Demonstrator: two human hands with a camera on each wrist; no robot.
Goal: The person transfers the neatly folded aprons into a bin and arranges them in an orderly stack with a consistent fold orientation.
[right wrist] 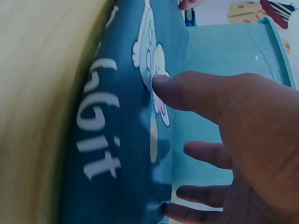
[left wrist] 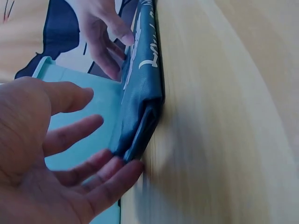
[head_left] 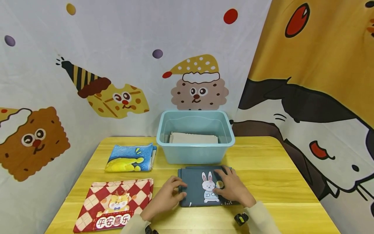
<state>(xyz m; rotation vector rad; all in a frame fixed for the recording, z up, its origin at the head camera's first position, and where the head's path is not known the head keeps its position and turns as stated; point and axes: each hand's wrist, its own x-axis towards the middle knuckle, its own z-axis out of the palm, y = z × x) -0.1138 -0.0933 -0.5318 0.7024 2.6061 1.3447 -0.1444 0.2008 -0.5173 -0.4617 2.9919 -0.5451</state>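
Note:
A dark blue folded cloth (head_left: 193, 190) with a white rabbit print lies flat on the table in front of the blue bin. At its left edge is my left hand (head_left: 168, 196), fingers spread and loosely bent, fingertips right at the fold. In the left wrist view the little-finger side meets the folded corner of the cloth (left wrist: 140, 102). My right hand (head_left: 232, 187) rests over the right part of the cloth, fingers apart, thumb by the rabbit. The right wrist view shows that thumb (right wrist: 187, 91) on the print, with the other fingers stretched toward the far edge.
A light blue plastic bin (head_left: 195, 154) stands at the table's back, with a pale folded piece (head_left: 193, 138) inside. To the left lie a blue and yellow folded cloth (head_left: 128, 158) and a red checked folded cloth (head_left: 117, 201). Printed curtains hang behind the wooden table (head_left: 280, 182).

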